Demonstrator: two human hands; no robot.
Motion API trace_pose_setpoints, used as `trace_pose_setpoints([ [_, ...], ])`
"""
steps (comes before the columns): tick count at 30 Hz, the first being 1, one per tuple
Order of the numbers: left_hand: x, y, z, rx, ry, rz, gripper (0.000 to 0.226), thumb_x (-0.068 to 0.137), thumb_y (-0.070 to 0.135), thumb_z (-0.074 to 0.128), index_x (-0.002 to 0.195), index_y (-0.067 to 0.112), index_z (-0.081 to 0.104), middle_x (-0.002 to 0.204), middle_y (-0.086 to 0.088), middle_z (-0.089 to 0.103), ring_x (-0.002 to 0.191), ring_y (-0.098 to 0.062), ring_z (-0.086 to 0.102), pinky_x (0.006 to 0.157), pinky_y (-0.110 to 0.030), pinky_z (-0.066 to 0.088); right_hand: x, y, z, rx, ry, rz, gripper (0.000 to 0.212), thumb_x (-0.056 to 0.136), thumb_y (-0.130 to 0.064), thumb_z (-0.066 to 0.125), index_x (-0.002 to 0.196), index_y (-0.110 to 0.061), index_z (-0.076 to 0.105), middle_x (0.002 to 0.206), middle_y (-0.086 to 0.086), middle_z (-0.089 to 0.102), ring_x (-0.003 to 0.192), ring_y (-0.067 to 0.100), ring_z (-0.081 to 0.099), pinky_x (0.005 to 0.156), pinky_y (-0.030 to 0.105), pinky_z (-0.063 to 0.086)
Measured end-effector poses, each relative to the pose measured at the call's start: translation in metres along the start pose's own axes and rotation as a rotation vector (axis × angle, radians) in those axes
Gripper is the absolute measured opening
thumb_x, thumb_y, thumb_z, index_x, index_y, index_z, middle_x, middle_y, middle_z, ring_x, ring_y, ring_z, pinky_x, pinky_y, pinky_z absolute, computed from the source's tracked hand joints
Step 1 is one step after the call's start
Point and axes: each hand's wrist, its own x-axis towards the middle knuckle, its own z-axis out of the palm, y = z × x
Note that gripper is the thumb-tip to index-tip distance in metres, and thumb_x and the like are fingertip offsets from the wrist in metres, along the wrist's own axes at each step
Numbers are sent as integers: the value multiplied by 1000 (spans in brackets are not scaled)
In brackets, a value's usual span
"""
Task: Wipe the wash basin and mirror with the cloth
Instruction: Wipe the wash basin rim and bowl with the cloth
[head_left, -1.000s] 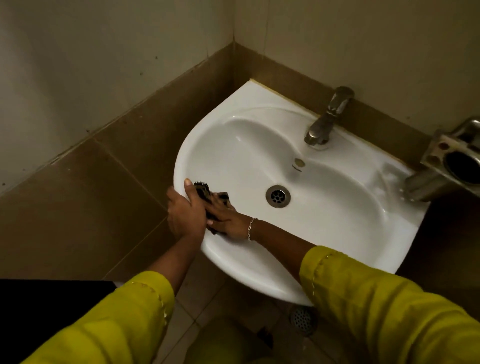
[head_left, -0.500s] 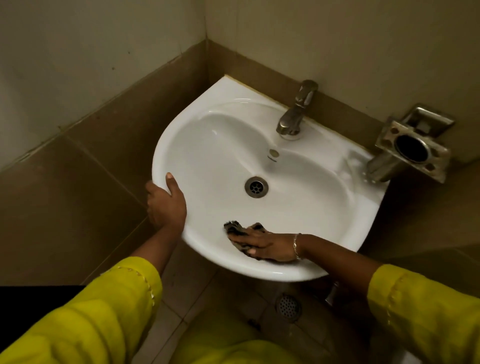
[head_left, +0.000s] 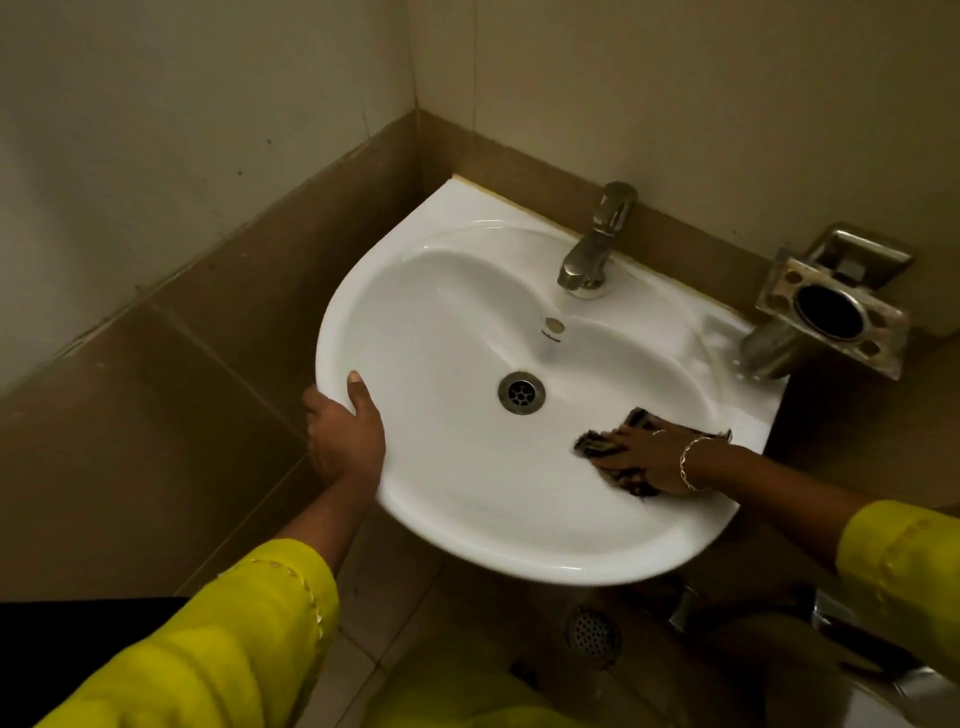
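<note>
A white corner wash basin (head_left: 431, 332) fills the middle of the head view, with a steel drain (head_left: 521, 392) at its bottom. My right hand (head_left: 652, 454) lies flat inside the bowl's right slope, pressing a dark patterned cloth (head_left: 592, 443) against the porcelain. The cloth shows around my fingers and under my palm. My left hand (head_left: 345, 431) grips the basin's left rim, thumb on top and fingers under the edge. No mirror is in view.
A steel tap (head_left: 597, 244) stands at the back of the basin. A metal wall holder (head_left: 831, 312) juts out at the right. Brown tiled walls close the corner. A floor drain (head_left: 592, 634) lies below the basin.
My right hand has slid the cloth from the basin's left front, along the front, to the right side of the bowl. My left hand has stayed on the left rim.
</note>
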Motion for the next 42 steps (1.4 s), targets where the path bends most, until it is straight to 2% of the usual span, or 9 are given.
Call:
trace_pose_setpoints([
  [6, 1, 0, 0, -16, -6, -20, 57, 93, 42, 41, 132, 0, 36, 127, -28, 52, 113, -45, 52, 90, -45, 42, 28, 8, -1, -134, 155, 192, 53, 100, -26, 27, 149, -26, 7, 158, 10, -3, 145, 28, 0, 114, 45, -10],
  [10, 2, -1, 2, -13, -3, -28, 58, 92, 43, 42, 131, 1, 36, 126, -28, 52, 113, -45, 52, 89, -46, 42, 52, 18, -12, -314, 394, 150, 43, 84, -22, 34, 105, -19, 72, 119, 12, 65, 111, 30, 61, 116, 41, -14],
  [13, 3, -3, 4, -18, 3, -29, 58, 92, 44, 43, 131, 3, 37, 126, -27, 53, 112, -45, 52, 90, -46, 43, 83, 22, -18, -285, 504, 141, 40, 78, -16, 38, 91, -15, 75, 108, 9, 71, 101, 29, 67, 116, 40, -5],
  [17, 4, -4, 4, -22, 9, -27, 58, 91, 44, 45, 131, 3, 38, 125, -25, 54, 112, -43, 53, 89, -45, 44, 116, 4, -38, -242, 573, 120, 35, 55, -16, 82, 89, -12, 76, 107, 13, 70, 101, 32, 66, 114, 39, -2],
  [20, 5, -5, 4, -41, 4, -32, 59, 90, 45, 45, 132, 4, 38, 124, -24, 55, 111, -42, 54, 89, -45, 44, 125, -20, -67, -227, 592, 185, 44, 75, -30, 61, 115, -12, 65, 123, 18, 62, 117, 33, 56, 115, 42, -15],
  [22, 5, -4, 4, -50, 2, -43, 59, 90, 45, 46, 132, 5, 38, 124, -23, 55, 110, -42, 55, 88, -45, 45, 134, -31, -78, -74, 559, 195, 53, 94, -23, 22, 144, -8, 27, 151, 22, 25, 141, 36, 21, 113, 45, -18],
  [25, 4, -3, 4, -55, 8, -42, 59, 90, 45, 48, 131, 5, 38, 124, -23, 56, 110, -42, 55, 87, -44, 45, 149, -37, -92, 36, 521, 203, 56, 100, -25, 21, 148, -16, -7, 155, 16, -14, 143, 32, -13, 113, 47, -14],
  [29, 5, -4, 4, -65, 1, -52, 59, 89, 46, 47, 132, 7, 38, 125, -21, 55, 110, -42, 55, 88, -45, 45, 161, -46, -113, 191, 499, 182, 69, 97, -26, 38, 147, -20, -9, 154, 16, -20, 142, 34, -18, 113, 50, -11],
  [42, 4, -3, 4, -52, 14, -37, 57, 90, 47, 46, 129, 5, 39, 123, -22, 57, 109, -41, 56, 88, -44, 45, 163, -105, -154, 541, 578, -64, 62, 99, -24, 33, 148, -19, -5, 155, 15, -18, 142, 36, -16, 112, 57, 0],
])
